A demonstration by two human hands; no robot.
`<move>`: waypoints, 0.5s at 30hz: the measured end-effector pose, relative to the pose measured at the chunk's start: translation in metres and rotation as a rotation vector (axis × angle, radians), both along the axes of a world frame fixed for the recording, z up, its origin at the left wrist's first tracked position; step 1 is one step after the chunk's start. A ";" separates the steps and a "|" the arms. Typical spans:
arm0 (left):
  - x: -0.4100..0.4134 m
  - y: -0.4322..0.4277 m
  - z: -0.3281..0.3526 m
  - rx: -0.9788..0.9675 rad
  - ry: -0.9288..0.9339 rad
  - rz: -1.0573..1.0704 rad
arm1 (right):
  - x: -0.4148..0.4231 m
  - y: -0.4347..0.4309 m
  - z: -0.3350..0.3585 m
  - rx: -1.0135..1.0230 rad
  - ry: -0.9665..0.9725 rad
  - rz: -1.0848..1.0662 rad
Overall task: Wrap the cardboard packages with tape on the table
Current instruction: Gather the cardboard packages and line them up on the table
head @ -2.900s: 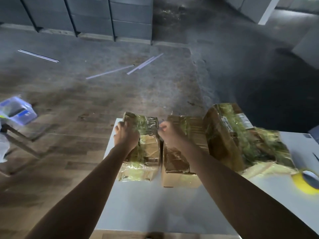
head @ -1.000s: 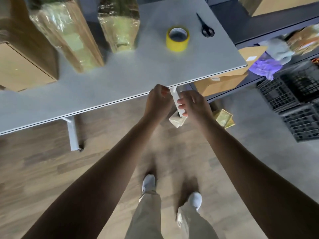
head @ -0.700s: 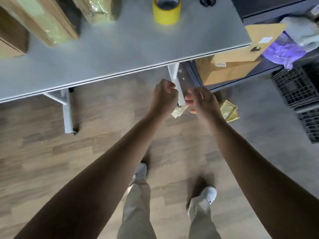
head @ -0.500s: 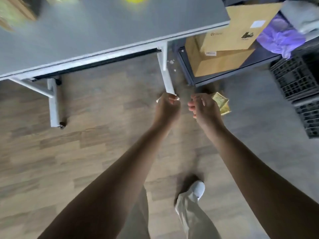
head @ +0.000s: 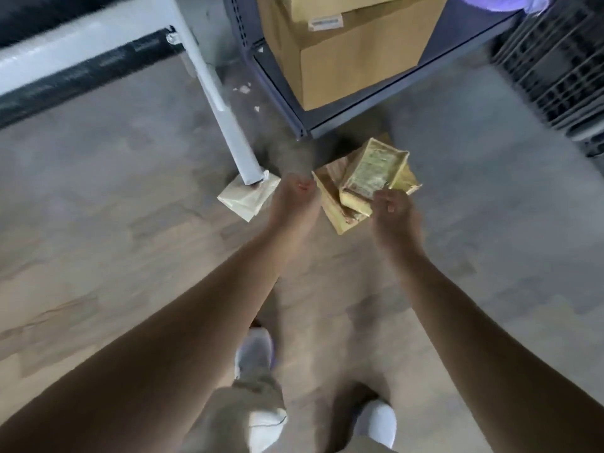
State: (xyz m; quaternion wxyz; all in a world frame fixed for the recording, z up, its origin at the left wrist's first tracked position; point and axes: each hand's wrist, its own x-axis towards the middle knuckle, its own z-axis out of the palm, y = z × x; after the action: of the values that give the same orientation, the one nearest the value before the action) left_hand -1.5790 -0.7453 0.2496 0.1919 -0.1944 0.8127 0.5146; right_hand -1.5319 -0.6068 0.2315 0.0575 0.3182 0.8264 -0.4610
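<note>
surface frame: white rail across the upper left, with a dark strip below it.
leg of the surface: white, slanting down to the wood floor.
pale packet: flat on the floor, one corner under the foot of the leg.
left hand: just right of the pale packet, held out over the floor; its digits are curled into a fist and nothing shows in them.
taped packages: two, yellowish and tape-wrapped, one lying on the other on the floor at the shelf's corner, between the two hands.
right hand: at the near edge of the top package; fingers curled; blurred, cannot tell whether they grip it.
shelf: dark metal, bearing cardboard boxes.
crates: black, lattice-sided, far right.
</note>
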 end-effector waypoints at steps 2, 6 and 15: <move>-0.020 0.019 -0.044 -0.014 0.025 -0.089 | -0.016 0.023 -0.050 0.084 -0.033 -0.070; -0.065 0.057 -0.115 -0.050 0.088 -0.263 | -0.044 0.056 -0.130 0.126 -0.110 -0.121; -0.098 0.084 -0.204 -0.118 -0.086 -0.426 | -0.068 0.068 -0.208 0.000 -0.129 -0.113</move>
State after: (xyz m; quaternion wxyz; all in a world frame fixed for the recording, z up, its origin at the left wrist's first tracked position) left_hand -1.6767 -0.6609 0.0451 0.3189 -0.0511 0.8551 0.4055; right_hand -1.6002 -0.5386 0.0236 0.0844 0.3935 0.8017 -0.4420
